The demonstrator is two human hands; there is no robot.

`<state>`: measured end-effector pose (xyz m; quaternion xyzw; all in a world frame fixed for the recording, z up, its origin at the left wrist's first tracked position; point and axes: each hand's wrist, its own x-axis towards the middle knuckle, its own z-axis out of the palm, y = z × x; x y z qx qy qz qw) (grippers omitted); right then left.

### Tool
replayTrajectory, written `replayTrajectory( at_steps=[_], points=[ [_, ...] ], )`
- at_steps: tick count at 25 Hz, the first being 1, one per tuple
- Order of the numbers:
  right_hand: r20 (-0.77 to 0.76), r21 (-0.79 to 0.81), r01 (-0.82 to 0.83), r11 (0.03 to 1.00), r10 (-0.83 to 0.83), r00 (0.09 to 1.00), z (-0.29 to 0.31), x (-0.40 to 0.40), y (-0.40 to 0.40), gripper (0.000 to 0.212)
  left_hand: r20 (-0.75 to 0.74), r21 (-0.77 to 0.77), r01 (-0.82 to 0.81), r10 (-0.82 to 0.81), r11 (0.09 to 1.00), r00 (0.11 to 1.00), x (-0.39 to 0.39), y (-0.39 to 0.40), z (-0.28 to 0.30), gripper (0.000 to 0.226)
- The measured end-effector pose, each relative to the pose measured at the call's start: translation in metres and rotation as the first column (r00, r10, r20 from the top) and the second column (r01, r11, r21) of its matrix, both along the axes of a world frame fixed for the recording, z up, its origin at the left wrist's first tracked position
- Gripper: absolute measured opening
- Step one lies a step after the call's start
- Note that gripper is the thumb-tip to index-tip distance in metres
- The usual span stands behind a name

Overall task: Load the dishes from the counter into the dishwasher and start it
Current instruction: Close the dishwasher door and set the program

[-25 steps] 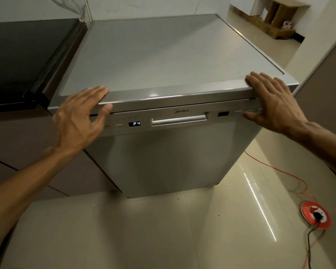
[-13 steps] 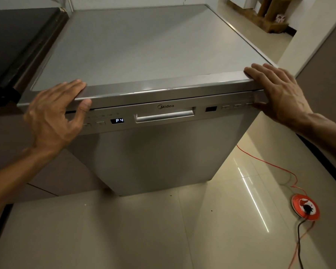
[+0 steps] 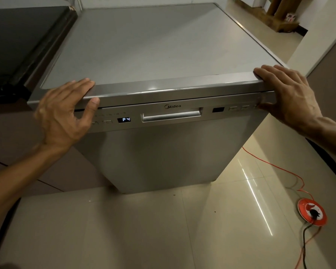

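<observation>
A silver dishwasher (image 3: 163,152) stands in front of me with its door closed. Its lit display (image 3: 124,119) reads P4, left of the door handle (image 3: 171,116). My left hand (image 3: 64,113) clasps the left end of the top's front edge (image 3: 173,90), fingers on top and thumb under the lip, over the left buttons. At the right corner my right hand (image 3: 287,96) grips the same edge, its thumb down by the right buttons. No dishes are in view, and the dishwasher's top (image 3: 153,45) is bare.
A dark counter (image 3: 17,39) adjoins the dishwasher on the left, with brown cabinet fronts (image 3: 17,142) below. On the glossy tiled floor at the right lies a red cord reel (image 3: 312,214) with an orange cable (image 3: 270,164). A wall corner (image 3: 328,74) stands close at the right.
Both hands stay on the dishwasher's front top edge. Only my view has shifted a little; the display still reads P4.
</observation>
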<state>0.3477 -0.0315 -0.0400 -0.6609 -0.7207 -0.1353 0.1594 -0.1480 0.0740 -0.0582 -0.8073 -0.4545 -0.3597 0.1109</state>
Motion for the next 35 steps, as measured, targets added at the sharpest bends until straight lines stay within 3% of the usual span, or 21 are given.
replayTrajectory(
  at_steps=[5,11,16,19,24,35],
  points=[
    [-0.026,-0.042,0.043,0.998,-0.044,0.999,0.005,-0.012,0.001,0.092,-0.056,-0.090,-0.033,0.028,0.995,0.998,-0.001,-0.003,0.006,0.059],
    [-0.052,-0.175,0.056,0.983,-0.067,0.996,0.023,-0.038,0.009,0.063,-0.173,-0.224,-0.135,0.097,0.965,0.980,0.000,-0.005,0.015,0.071],
    [-0.194,-0.265,-0.076,0.961,0.025,0.981,0.034,-0.094,0.036,0.097,-0.326,-0.456,-0.204,0.051,0.866,0.944,0.006,0.007,0.046,0.070],
    [-0.232,-0.324,-0.103,0.941,0.026,0.972,0.037,-0.141,0.056,0.093,-0.349,-0.556,-0.211,0.005,0.804,0.937,0.007,0.018,0.052,0.067],
    [-0.080,-0.371,0.050,0.928,-0.085,0.993,0.031,-0.172,0.078,0.078,-0.346,-0.568,-0.211,0.002,0.796,0.938,0.009,0.018,0.048,0.065],
    [-0.074,-0.349,0.082,0.933,-0.114,0.991,0.029,-0.174,0.076,0.075,-0.331,-0.590,-0.244,0.045,0.770,0.943,0.013,0.019,0.044,0.069]
  ],
)
